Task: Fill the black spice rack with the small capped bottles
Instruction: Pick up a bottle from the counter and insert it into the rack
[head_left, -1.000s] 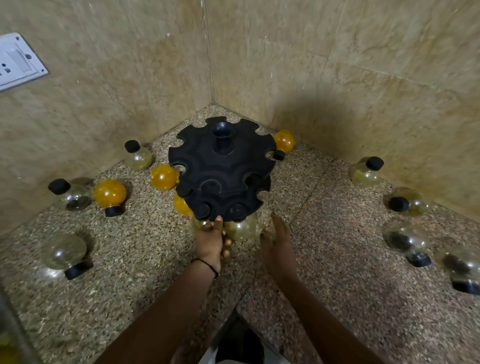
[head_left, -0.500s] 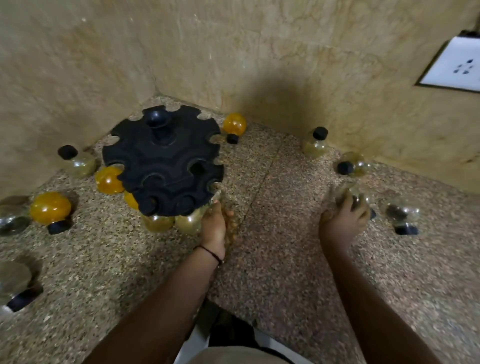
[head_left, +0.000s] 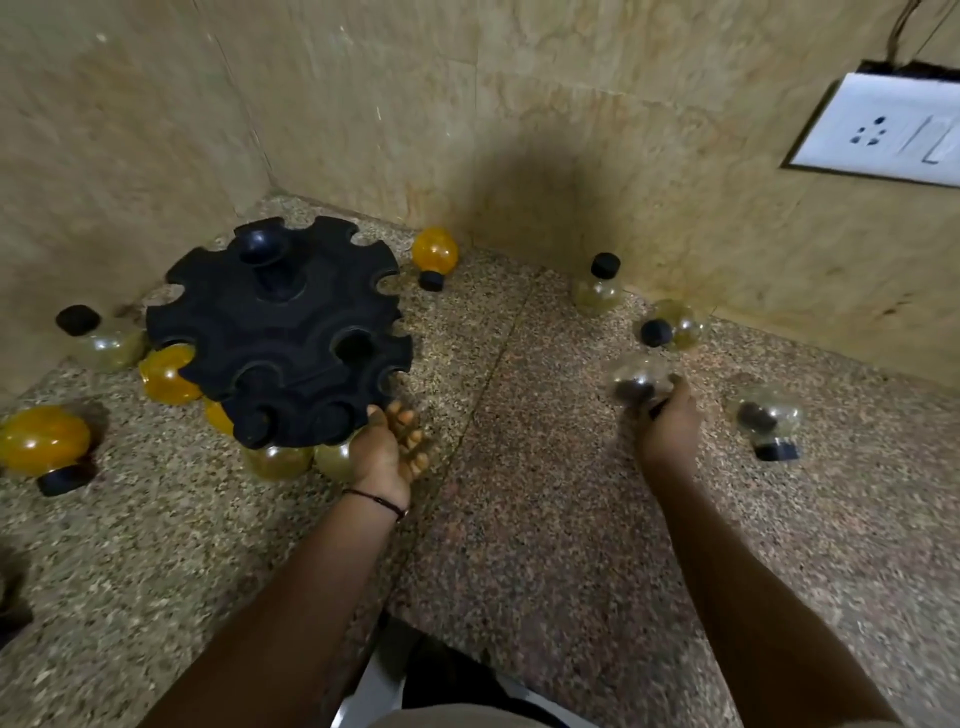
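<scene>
At the bottom edge a strip of clothing is cut off by the frame, and two forearms are stretched over the speckled stone worktop (head_left: 519, 545). A dark thread (head_left: 376, 501) is worn on the left wrist. The left hand (head_left: 387, 447) is set against the near rim of the black spice rack (head_left: 280, 338), thumb at the rim and fingers curled below it; whether its grip is closed on anything cannot be told. Well apart to the right, the grip of the right hand (head_left: 667, 421) is closed round a clear bottle (head_left: 641, 382), which is blurred.

Eleven bottles are counted, four orange and seven pale or clear. Two pale bottles (head_left: 275, 460) hang under the rack's near rim. Two orange bottles (head_left: 166, 374) are half hidden beneath its left side. An inverted orange bottle (head_left: 44, 441) is seen far left and a cap-down clear bottle (head_left: 769, 415) far right. Farther back are found a left pale bottle (head_left: 109, 343), a lying bottle (head_left: 675, 325), an upright bottle (head_left: 597, 293) and a rear orange bottle (head_left: 435, 249). A white socket plate (head_left: 878, 130) on the wall is cut off at the right edge.
</scene>
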